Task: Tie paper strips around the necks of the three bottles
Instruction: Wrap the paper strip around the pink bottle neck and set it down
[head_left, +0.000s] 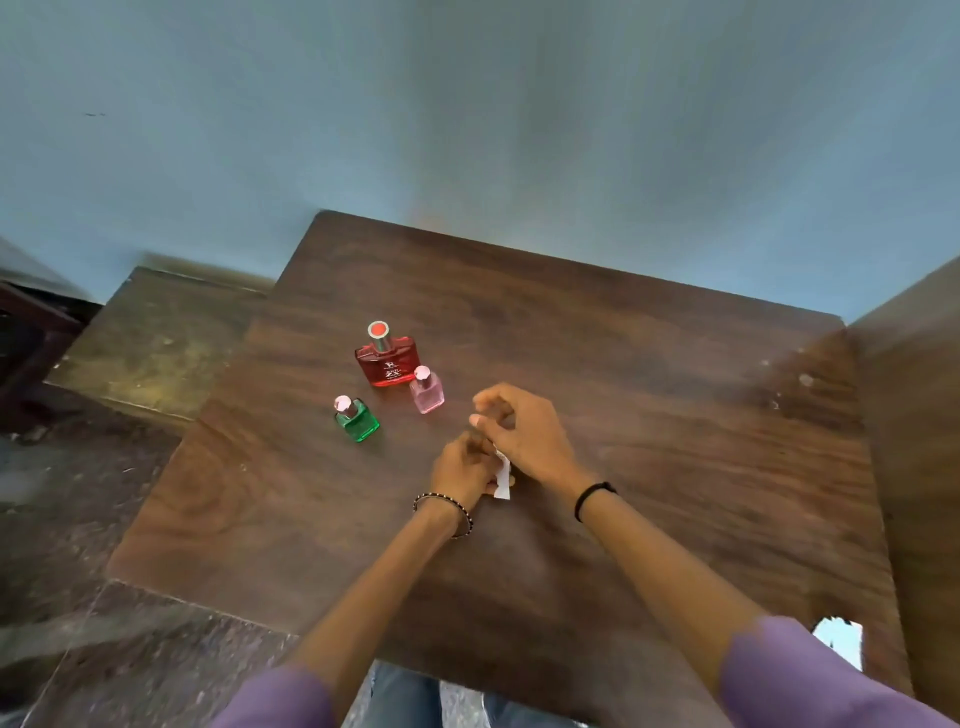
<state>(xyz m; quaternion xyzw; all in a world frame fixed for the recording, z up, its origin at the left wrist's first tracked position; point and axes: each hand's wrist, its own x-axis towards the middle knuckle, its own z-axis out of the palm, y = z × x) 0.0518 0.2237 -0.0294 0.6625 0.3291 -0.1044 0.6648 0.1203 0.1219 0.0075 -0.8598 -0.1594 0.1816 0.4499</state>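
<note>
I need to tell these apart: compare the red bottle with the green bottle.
The red bottle is larger and wider, the green bottle small and squarish. The red one bears a printed label; the green shows none. The red stands farther back, the green nearer and further left. Both stand upright, capped, with no strip on their necks.

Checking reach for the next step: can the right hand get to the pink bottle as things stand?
Probably yes. The right hand sits just right of the pink bottle with bare table between them. However, both it and the left hand are busy with the paper strip.
</note>
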